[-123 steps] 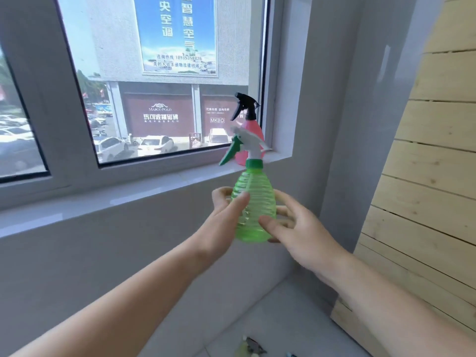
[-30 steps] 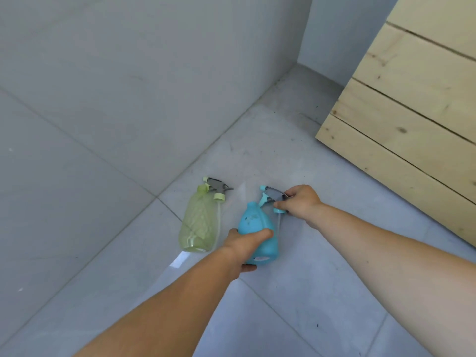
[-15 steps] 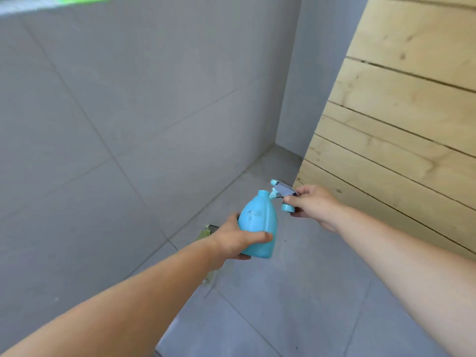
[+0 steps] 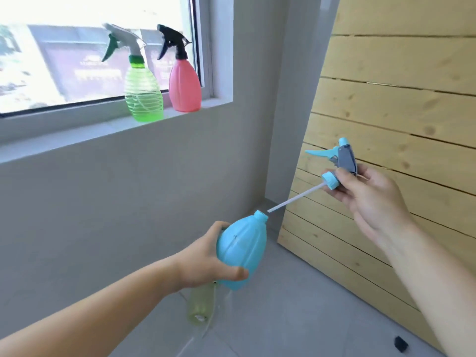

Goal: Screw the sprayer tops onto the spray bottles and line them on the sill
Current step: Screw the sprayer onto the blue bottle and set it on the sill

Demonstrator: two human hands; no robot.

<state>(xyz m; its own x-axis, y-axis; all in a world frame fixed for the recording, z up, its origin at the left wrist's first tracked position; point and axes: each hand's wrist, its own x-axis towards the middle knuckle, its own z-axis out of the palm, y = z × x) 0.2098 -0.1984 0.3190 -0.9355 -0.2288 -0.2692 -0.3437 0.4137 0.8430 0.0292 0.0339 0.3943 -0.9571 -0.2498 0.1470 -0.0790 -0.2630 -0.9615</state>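
My left hand (image 4: 206,258) grips a blue spray bottle (image 4: 244,243) by its belly, with the open neck tilted up to the right. My right hand (image 4: 368,194) holds the blue and grey sprayer top (image 4: 340,161) apart from the bottle. The tip of its white dip tube (image 4: 293,198) is at the bottle's mouth. On the sill (image 4: 77,135) stand a green bottle (image 4: 143,94) and a pink bottle (image 4: 184,83), both upright with sprayers on.
A yellow-green bottle (image 4: 202,302) lies on the grey floor below my left hand, partly hidden. A slatted wooden panel (image 4: 399,112) leans at the right. A small dark object (image 4: 401,343) lies on the floor by its foot.
I have lifted the blue bottle and its sprayer top from the floor up to chest height. The view has tilted up, so the sill and window show again.
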